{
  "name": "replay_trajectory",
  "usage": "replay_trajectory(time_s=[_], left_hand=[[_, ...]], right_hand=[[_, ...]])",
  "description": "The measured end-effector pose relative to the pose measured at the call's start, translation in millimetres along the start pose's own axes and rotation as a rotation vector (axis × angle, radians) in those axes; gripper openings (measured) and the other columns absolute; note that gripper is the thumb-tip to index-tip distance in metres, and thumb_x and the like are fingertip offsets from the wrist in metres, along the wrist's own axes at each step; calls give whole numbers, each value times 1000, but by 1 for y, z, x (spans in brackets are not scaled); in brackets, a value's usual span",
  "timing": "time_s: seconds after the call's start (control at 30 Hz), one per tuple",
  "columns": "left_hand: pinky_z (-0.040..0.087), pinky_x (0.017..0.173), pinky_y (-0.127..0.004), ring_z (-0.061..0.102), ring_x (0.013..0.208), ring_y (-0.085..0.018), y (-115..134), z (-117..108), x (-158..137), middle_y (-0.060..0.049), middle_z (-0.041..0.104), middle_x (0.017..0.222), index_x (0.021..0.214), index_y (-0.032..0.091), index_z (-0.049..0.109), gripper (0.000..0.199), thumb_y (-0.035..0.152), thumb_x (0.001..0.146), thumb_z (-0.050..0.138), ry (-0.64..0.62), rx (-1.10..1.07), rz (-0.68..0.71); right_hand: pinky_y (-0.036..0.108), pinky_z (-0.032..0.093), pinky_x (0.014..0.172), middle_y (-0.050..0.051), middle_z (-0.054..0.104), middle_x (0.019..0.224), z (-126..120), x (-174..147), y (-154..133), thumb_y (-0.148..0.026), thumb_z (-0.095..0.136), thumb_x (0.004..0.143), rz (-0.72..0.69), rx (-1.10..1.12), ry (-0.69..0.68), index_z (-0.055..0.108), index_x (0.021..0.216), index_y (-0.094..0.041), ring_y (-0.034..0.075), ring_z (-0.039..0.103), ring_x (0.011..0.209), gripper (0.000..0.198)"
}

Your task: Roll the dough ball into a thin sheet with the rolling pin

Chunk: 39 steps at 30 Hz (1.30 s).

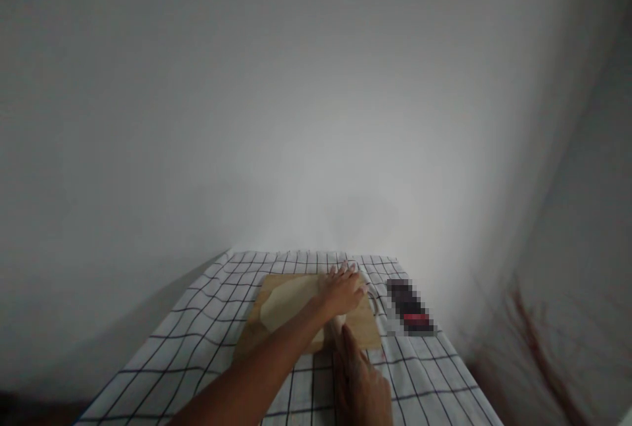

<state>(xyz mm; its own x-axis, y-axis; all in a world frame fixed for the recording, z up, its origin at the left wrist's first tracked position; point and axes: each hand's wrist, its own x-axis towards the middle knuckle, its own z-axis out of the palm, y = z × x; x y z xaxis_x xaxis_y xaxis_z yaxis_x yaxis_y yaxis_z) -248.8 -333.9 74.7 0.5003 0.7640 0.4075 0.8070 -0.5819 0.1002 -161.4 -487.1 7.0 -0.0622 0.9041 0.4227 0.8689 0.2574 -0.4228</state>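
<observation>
A flat, pale sheet of dough point(286, 304) lies on a wooden board point(364, 326). My left hand point(342, 291) reaches across the board, its fingers spread and lying flat over the dough's right side. Just below its palm, a pale rounded strip point(338, 322) shows between my two hands; it could be a rolling pin or a folded edge of dough, and the hands cover most of it. At the board's near edge is my right hand point(364, 380), with fingers stretched forward against the strip's near end. Whatever lies under both palms is hidden.
A white tablecloth with dark grid lines point(419, 373) covers the narrow table. To the board's right lies a blurred-out dark and red item point(412, 307). A pale wall point(316, 116) stands behind the table. Brown branches point(538, 347) rise beyond its right edge.
</observation>
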Motion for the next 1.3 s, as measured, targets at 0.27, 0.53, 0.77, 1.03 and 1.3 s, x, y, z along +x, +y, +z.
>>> replay_trajectory(time_s=[0.27,0.53,0.77,1.03,1.3], left_hand=[[25,117,-57,38,142,-31,-33,7,-23,-15,49,148,138,18,52,52,50,100,38,-48,55,-66],[27,118,-52,34,145,-28,-63,-32,-98,-15,44,152,133,16,54,41,35,101,36,-18,179,-37],[34,113,-59,32,145,-34,-89,-34,-149,-16,48,149,109,18,65,31,18,97,36,115,308,99],[37,110,-58,46,136,-32,-63,-21,-79,-14,55,142,121,18,64,33,21,97,41,27,298,104],[24,113,-65,40,140,-36,-12,13,-6,-8,52,147,131,29,60,41,43,101,37,-122,103,95]], right_hand=[[29,57,55,10,74,115,13,0,8,-18,46,88,-51,-35,-90,36,153,-27,26,76,74,66],[27,56,62,8,77,103,0,0,-7,-30,44,97,-137,22,-159,46,145,-23,25,76,79,49],[28,54,69,4,76,103,-24,-1,-28,-28,53,92,-180,108,-181,45,141,-24,25,75,86,50],[29,52,71,7,76,99,-23,-2,-23,-29,48,96,-102,207,-111,45,138,-18,24,74,87,44],[29,52,63,9,76,98,-13,0,-17,-33,40,100,92,89,3,52,130,-18,25,75,81,36]])
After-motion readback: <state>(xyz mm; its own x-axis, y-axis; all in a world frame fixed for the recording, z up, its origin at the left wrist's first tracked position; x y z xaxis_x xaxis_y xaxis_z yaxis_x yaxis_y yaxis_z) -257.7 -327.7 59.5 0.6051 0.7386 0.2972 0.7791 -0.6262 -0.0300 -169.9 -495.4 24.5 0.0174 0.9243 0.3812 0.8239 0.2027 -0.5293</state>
